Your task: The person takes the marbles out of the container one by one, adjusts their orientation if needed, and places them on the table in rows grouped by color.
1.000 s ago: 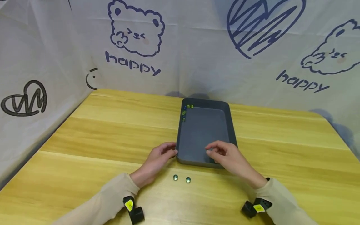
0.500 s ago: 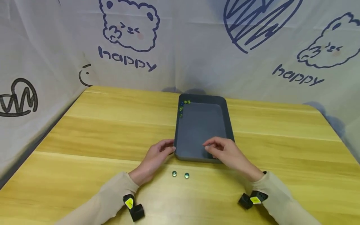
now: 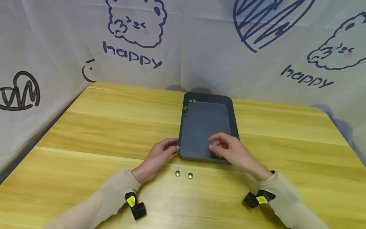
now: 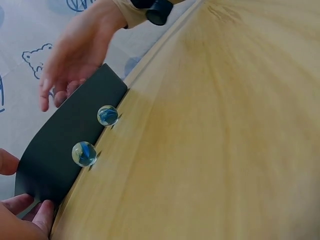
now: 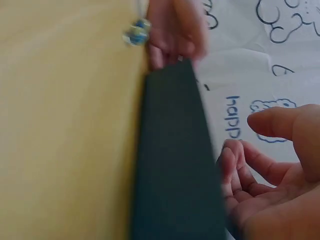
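Note:
In the head view, a dark grey rectangular tray point(image 3: 197, 127) lies on the wooden table. My left hand point(image 3: 157, 157) grips its near left corner, fingers and thumb at the wall; the left wrist view shows fingertips point(image 4: 44, 212) low on the tray's outer side. Over the near right part of the tray hovers my right hand point(image 3: 233, 151), fingers loosely bent, thumb and index finger apart with nothing between them. Two clear glass marbles, a left marble point(image 3: 177, 173) and a right marble point(image 3: 190, 175), sit on the table before the tray. Several yellow-green and blue marbles point(image 3: 186, 108) line its far left corner.
Wooden tabletop point(image 3: 114, 127) spreads around the tray. A white cloth point(image 3: 200, 47) with blue drawings hangs behind the table. Each wrist carries a small black camera, the left camera point(image 3: 138, 210) and the right camera point(image 3: 251, 200).
The head view has shifted slightly. My right thumb and index finger have parted a little more above the tray. My left hand, the tray and the marbles stay in place.

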{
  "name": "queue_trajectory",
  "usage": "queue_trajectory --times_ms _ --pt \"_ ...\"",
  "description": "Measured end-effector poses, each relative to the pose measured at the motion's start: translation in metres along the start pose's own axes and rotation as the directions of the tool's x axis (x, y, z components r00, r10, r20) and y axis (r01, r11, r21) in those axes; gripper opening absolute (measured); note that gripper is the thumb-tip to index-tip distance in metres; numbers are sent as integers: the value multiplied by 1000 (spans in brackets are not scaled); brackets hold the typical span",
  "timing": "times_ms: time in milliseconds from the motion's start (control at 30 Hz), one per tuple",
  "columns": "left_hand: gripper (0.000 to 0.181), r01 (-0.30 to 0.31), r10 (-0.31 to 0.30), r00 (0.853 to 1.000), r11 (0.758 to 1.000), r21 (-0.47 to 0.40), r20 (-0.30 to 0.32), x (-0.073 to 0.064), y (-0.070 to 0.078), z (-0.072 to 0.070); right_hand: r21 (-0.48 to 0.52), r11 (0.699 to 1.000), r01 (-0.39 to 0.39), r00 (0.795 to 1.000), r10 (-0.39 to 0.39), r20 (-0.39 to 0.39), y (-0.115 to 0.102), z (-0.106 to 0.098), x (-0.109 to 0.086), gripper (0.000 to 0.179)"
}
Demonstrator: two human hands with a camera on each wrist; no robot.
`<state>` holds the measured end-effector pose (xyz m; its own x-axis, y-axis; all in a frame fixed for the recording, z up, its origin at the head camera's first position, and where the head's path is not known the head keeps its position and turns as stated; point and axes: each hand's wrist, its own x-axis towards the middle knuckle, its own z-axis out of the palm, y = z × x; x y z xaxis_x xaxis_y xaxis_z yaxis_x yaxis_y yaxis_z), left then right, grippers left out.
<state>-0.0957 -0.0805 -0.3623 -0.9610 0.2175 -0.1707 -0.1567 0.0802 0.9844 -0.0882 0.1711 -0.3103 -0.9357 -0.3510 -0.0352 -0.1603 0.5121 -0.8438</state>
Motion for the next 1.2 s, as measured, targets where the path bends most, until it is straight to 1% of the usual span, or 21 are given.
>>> queue_trajectory --times_ms 67,133,233,367,500,600,733,833,933,1033,1133,1200 --pt "41 2 -2 1000 1000 6 2 0 1 1 -3 1000 9 1000 -9 18 -5 -8 4 31" --pt "41 5 -5 1000 1000 5 2 -1 1 1 5 1000 12 1000 -12 18 -11 -18 10 31" --pt "40 6 -6 1000 1000 2 -3 -1 1 1 -7 1000 -2 1000 2 -7 -24 -34 22 32" --pt "41 2 -2 1000 1000 7 9 0 1 2 -47 998 -35 998 32 -60 -40 -53 38 33" --pt "42 -1 1 1000 1000 6 21 2 2 2 -83 995 -49 997 44 -66 -47 -65 54 33" --pt "42 4 -4 1000 1000 4 15 2 2 1 -81 994 -67 996 62 -58 -45 -67 66 35" --pt "42 14 -14 1000 1000 11 21 1 0 0 -17 996 -88 992 86 -87 -38 -66 82 34" --pt "42 16 -16 999 1000 11 32 2 -2 -1 43 996 -73 990 77 -118 -35 -65 95 32" --pt "43 5 -5 999 1000 5 34 2 -2 -2 86 996 -38 986 52 -156 -32 -64 105 32" --pt "43 0 0 999 1000 -3 33 2 -1 -3 111 994 -14 976 38 -212 -29 -61 113 33" --pt "42 4 -3 999 1000 -8 33 2 -1 -3 137 991 5 960 33 -278 -23 -56 120 34" --pt "42 7 -7 999 1000 -10 33 1 -1 -2 147 989 24 951 22 -307 -18 -53 124 35"
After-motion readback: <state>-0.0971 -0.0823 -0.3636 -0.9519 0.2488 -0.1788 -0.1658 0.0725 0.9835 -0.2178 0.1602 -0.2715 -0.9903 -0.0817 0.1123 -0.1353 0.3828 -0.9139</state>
